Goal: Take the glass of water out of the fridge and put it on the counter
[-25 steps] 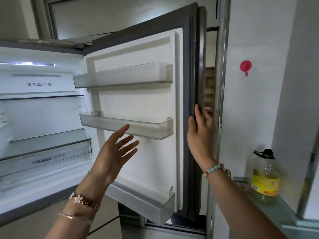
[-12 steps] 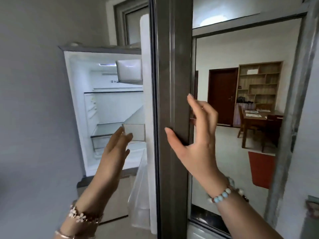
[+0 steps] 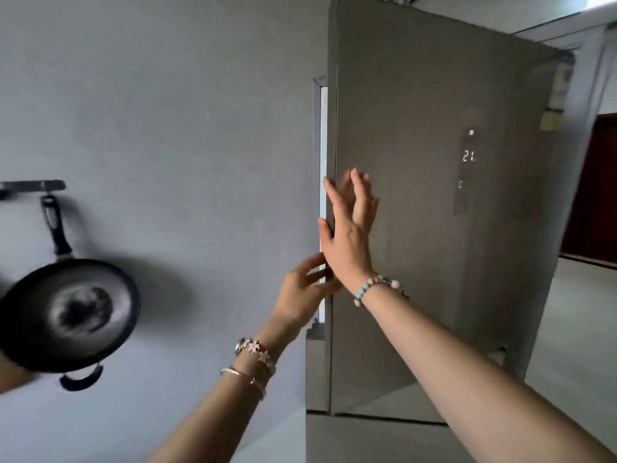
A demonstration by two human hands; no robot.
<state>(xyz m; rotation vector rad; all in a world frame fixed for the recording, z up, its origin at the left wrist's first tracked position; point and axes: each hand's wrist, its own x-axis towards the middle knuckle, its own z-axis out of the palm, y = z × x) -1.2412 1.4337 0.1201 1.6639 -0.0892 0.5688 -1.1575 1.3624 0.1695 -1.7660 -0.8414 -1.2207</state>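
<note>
**Inspector:** State the position of the fridge door (image 3: 434,212).

**Operator:** I read it as nearly closed. A thin bright gap (image 3: 323,202) runs down its left edge, beside the grey wall (image 3: 167,128). The door's front faces me, and its lit display panel (image 3: 467,168) shows digits.

**Inspector:** The hands?

**Operator:** My right hand (image 3: 350,238) lies flat and spread against the door face at that left edge, fingers extended upward, thumb at the edge itself. It grips nothing. My left hand (image 3: 303,292) sits just below it, fingers loosely curled at the door edge, touching or nearly touching the right wrist. I cannot tell whether it has actual hold of the edge. Both wrists wear bracelets.

**Inspector:** The glass of water?

**Operator:** Not visible to me; neither hand carries it, and the fridge interior is hidden behind the door.

**Inspector:** Anything else?

**Operator:** A black pan (image 3: 66,312) hangs by its handle from a wall rail (image 3: 31,186), well left of the fridge.
</note>
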